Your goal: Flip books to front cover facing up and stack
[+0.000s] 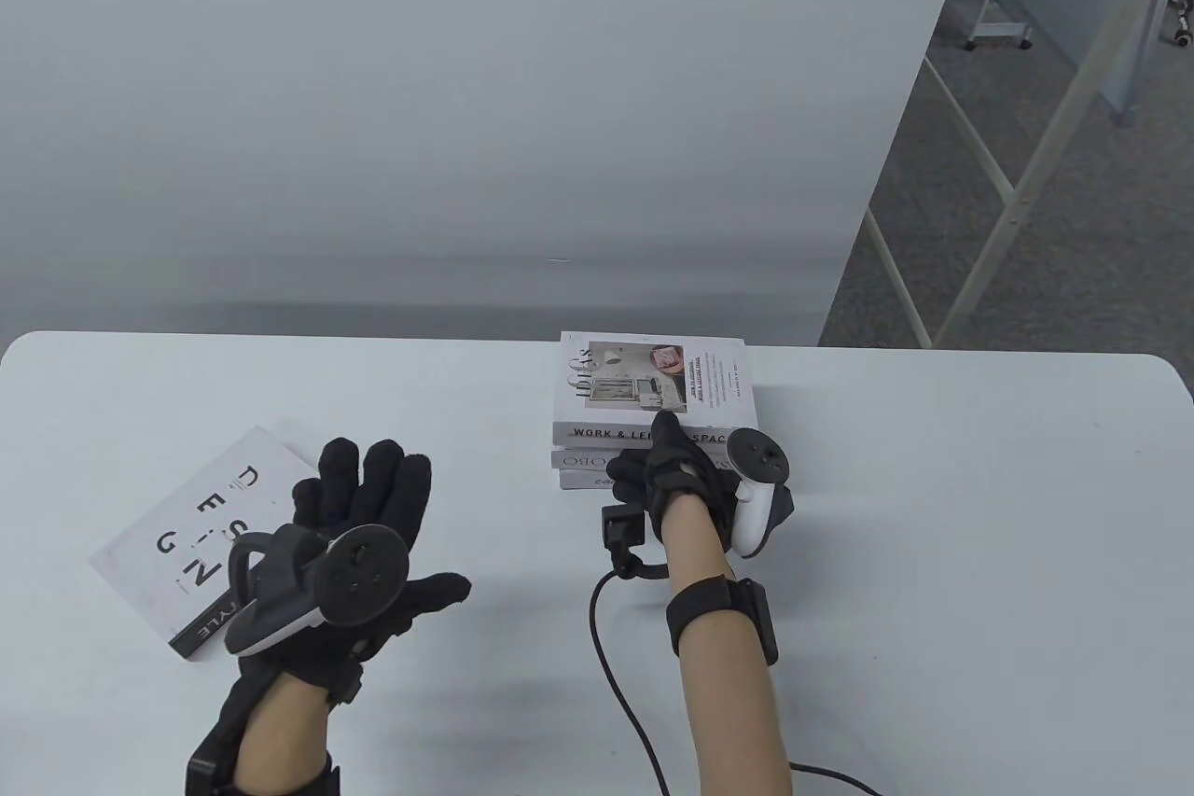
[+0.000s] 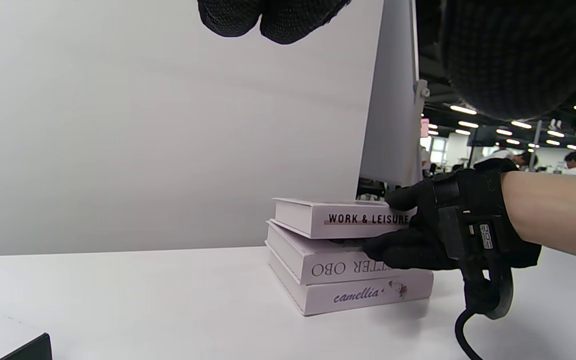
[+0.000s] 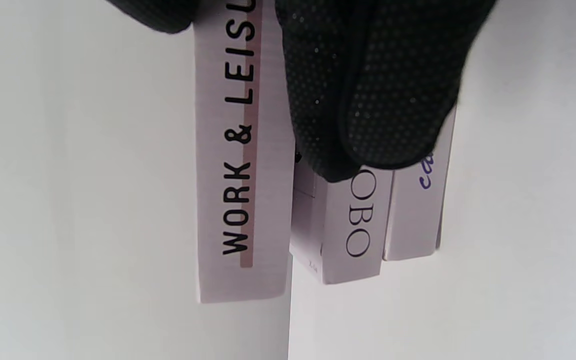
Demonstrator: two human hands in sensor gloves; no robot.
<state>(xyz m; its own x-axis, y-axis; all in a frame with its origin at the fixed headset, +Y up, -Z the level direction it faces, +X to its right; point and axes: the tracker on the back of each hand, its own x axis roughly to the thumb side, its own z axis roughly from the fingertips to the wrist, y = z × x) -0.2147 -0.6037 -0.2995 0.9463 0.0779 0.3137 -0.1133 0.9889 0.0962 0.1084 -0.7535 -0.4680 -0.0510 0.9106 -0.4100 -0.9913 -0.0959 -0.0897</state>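
A stack of three white books [image 1: 653, 409] stands at the middle back of the table. The top one, "WORK & LEISURE SPACE" [image 1: 616, 433], lies picture cover up. My right hand [image 1: 644, 446] grips it at the near spine edge, a finger on the cover and the thumb under the spine, as the left wrist view [image 2: 408, 227] shows. The right wrist view shows its spine [image 3: 240, 175] raised off the "OBO" book [image 3: 358, 225]. A white "DESIGN" book [image 1: 187, 516] lies on the left. My left hand [image 1: 373, 497] is spread open and empty beside it.
A grey backdrop board [image 1: 466, 133] stands behind the white table [image 1: 933, 553]. A black cable [image 1: 606, 637] trails from my right wrist to the near edge. Floor and metal frame legs [image 1: 1007, 180] lie beyond the right side.
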